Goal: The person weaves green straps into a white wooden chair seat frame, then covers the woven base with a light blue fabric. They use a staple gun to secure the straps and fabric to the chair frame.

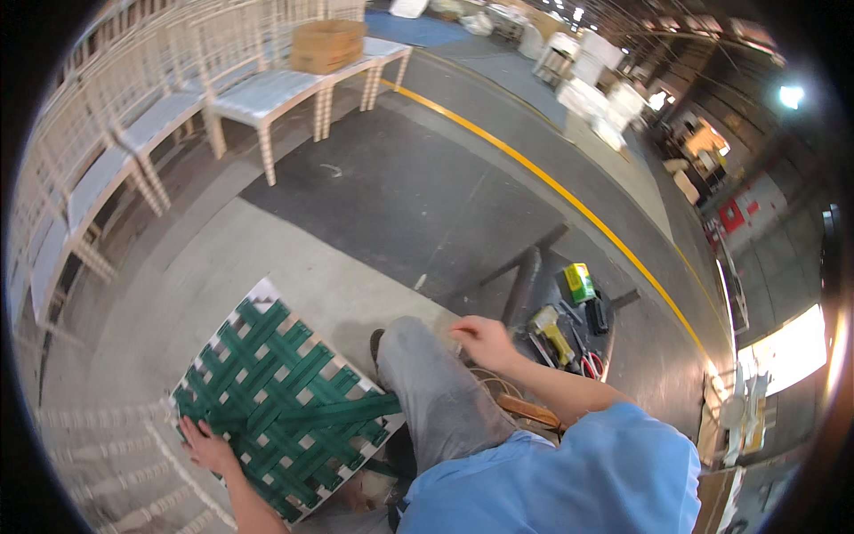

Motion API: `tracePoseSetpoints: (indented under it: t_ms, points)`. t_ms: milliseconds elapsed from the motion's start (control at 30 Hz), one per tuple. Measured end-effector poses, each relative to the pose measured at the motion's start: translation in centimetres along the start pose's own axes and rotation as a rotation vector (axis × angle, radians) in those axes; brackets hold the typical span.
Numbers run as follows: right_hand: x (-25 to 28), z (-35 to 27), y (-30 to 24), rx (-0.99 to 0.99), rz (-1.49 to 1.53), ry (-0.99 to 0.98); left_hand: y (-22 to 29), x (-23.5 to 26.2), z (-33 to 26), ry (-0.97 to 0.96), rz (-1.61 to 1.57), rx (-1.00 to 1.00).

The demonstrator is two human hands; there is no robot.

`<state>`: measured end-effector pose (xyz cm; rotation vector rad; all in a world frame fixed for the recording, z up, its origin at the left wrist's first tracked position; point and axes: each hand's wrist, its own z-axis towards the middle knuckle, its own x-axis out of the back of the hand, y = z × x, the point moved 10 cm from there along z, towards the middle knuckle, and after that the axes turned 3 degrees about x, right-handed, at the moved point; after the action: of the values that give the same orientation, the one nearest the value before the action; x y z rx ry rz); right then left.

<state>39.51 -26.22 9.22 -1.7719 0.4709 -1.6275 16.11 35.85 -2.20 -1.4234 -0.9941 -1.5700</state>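
A seat frame woven with green webbing straps (276,392) lies tilted at my left knee, its pale frame showing along the edges. One long strap (342,412) runs loose across the weave toward my leg. My left hand (209,448) lies on the seat's left edge, fingers spread against the webbing. My right hand (483,341) is held in the air beside my right knee, away from the seat. Its fingers are curled together, and whatever may be between them is too small to make out.
A dark stand on my right carries a yellow tool (553,335), a green-and-yellow box (579,282) and red-handled pliers or scissors (592,364). White chairs (267,93) line the left, one bearing a cardboard box (327,46). A yellow line (534,172) crosses the floor.
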Motion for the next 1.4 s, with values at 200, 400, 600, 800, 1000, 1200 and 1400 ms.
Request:
tracePoseSetpoints:
  t_ms: [200,400,600,800,1000,1200,1400]
  points:
    - [22.4,-9.5,19.6,-0.57,-0.594,0.359,2.3,-2.3,-1.8,-0.258,0.011,-0.017]
    - [13.9,-8.0,24.6,-0.662,-0.297,-0.251,1.2,1.5,0.3,-0.276,-0.339,-0.198]
    - [14.0,-8.1,20.8,-0.446,0.109,-0.038,-1.2,-0.5,0.4,-0.383,-0.24,-0.007]
    - [10.1,-0.5,8.0,-0.24,0.355,-0.125,-2.0,-0.2,-0.9,-0.215,-0.294,0.055]
    - [-5.2,8.6,-20.6,0.035,0.489,-0.522,-3.3,0.7,-1.2,-0.013,-0.45,0.072]
    - [-30.9,5.8,-40.4,0.195,0.436,-1.049,-3.6,1.8,-1.1,0.053,-0.459,0.052]
    - [-46.1,2.3,-44.1,0.123,0.243,-1.176,-4.5,1.0,-0.8,-0.009,-0.665,0.08]
